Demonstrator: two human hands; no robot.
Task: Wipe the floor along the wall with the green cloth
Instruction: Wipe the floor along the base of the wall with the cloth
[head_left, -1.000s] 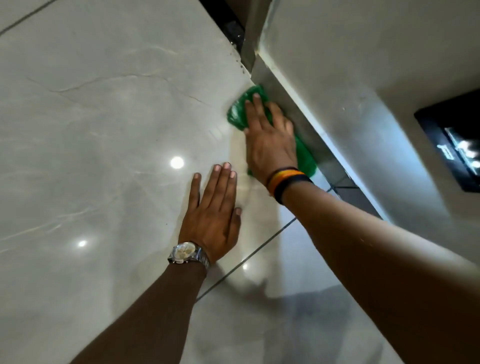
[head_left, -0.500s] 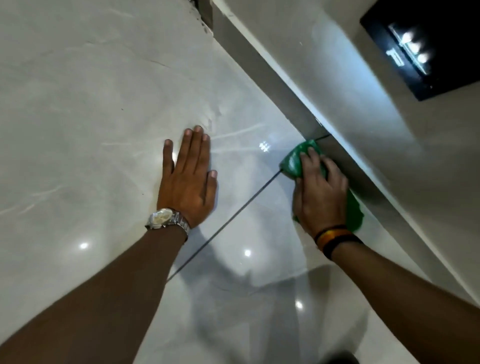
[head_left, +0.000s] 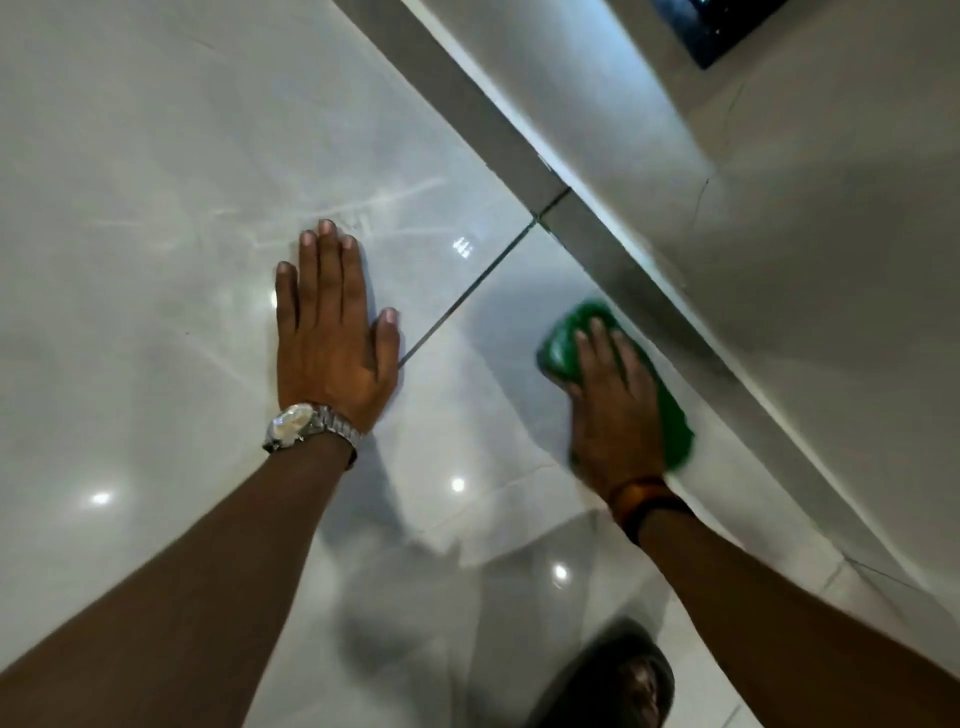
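The green cloth (head_left: 563, 340) lies flat on the glossy pale floor tile (head_left: 156, 208), close beside the grey skirting (head_left: 613, 254) at the foot of the white wall (head_left: 805, 234). My right hand (head_left: 613, 410) presses down on the cloth, palm flat, and covers its middle; green shows past the fingertips and on the wall side. It is slightly blurred. My left hand (head_left: 332, 338), wearing a silver watch, rests flat on the floor with fingers apart, to the left of a dark grout line (head_left: 467, 296). It holds nothing.
A dark wall panel (head_left: 727, 26) sits at the top right. The skirting runs diagonally from top centre to lower right. A dark reflection of a person (head_left: 618, 680) shows in the floor at the bottom. Ceiling lights glint on the tiles.
My right hand has slid the cloth back along the skirting toward me, crossing the grout line onto the nearer tile. The left hand stays planted; the view has shifted along the wall.
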